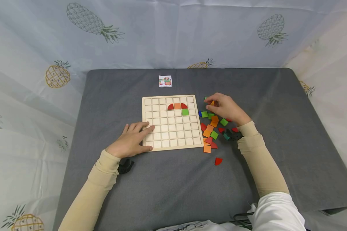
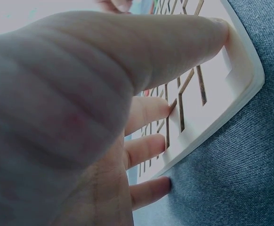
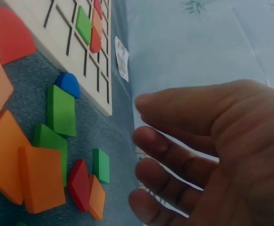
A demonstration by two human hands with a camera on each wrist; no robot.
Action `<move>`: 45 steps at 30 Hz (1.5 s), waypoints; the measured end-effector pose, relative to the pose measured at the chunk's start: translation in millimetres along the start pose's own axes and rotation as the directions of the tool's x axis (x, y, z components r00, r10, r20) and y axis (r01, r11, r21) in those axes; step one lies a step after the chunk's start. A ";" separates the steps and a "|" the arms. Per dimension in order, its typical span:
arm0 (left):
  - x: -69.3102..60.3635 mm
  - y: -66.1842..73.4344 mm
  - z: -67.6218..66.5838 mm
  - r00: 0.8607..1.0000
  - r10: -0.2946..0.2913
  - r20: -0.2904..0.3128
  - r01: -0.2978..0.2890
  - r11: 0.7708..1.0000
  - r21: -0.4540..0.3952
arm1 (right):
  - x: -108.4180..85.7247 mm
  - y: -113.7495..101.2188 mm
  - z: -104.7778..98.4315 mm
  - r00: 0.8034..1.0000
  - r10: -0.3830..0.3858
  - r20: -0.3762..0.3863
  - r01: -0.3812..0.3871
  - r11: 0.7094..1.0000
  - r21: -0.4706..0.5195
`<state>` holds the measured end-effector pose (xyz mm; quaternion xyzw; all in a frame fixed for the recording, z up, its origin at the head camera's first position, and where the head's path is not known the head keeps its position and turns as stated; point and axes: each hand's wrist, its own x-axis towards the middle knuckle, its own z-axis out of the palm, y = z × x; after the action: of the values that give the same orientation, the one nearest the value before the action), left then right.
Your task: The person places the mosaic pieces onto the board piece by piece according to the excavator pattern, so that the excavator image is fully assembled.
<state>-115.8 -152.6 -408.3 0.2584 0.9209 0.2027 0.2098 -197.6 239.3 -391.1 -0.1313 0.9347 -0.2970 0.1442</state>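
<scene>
A left hand [image 1: 130,141], fingers spread and gripping nothing, rests on a wooden board [image 1: 165,128] at its eight o'clock edge; colored blocks [image 1: 210,128] lie at three; an empty right hand [image 1: 227,107], loosely bent, hovers at two.
</scene>
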 end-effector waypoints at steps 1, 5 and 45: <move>-0.3 -0.2 0.0 1.000 0.001 -0.001 -0.001 1.000 -0.002 | -0.1 0.9 1.4 1.000 -0.008 0.017 0.008 1.000 -0.013; -0.6 -0.6 0.9 1.000 0.008 -0.006 -0.008 1.000 0.000 | 0.9 2.0 8.0 0.995 -0.043 0.087 0.050 0.995 -0.081; -1.1 0.6 -0.4 1.000 0.003 0.001 -0.003 1.000 -0.002 | 16.5 -41.0 55.0 0.962 -0.243 0.123 0.255 0.962 -0.093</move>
<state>-114.9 -152.9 -407.4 0.2597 0.9202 0.2040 0.2103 -187.1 173.0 -412.9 -0.2718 0.9160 -0.2543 0.1498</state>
